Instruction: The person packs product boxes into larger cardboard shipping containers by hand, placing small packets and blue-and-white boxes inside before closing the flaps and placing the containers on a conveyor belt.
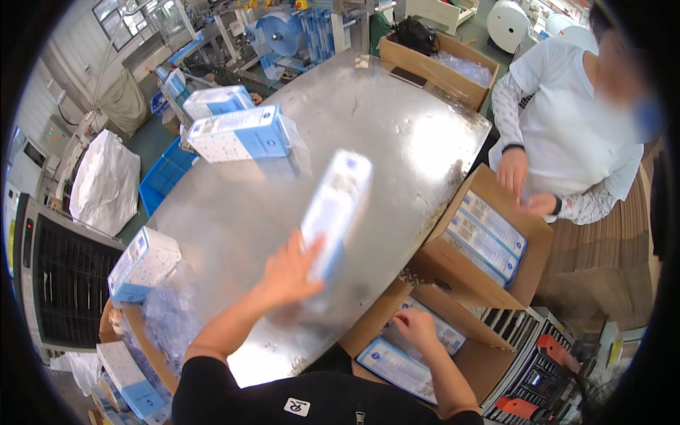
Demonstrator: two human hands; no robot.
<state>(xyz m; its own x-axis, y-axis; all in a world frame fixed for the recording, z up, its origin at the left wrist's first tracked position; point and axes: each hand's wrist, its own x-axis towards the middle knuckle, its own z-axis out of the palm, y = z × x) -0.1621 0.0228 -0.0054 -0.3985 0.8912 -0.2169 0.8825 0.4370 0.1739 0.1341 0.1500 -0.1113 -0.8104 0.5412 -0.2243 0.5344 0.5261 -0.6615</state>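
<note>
My left hand is closed round the lower side of a slim white-and-blue box, held over the metal table. The box is tilted and smeared by motion. My right hand is inside the near open carton, its fingers curled together; whatever they may hold is hidden. Below and beside that hand, white packs with blue edges, such as the near pack, lie in the carton.
Boxes stand on the metal table at the far left and left edge. Clear plastic bags lie near my left arm. At right, a co-worker stands behind another carton of packs.
</note>
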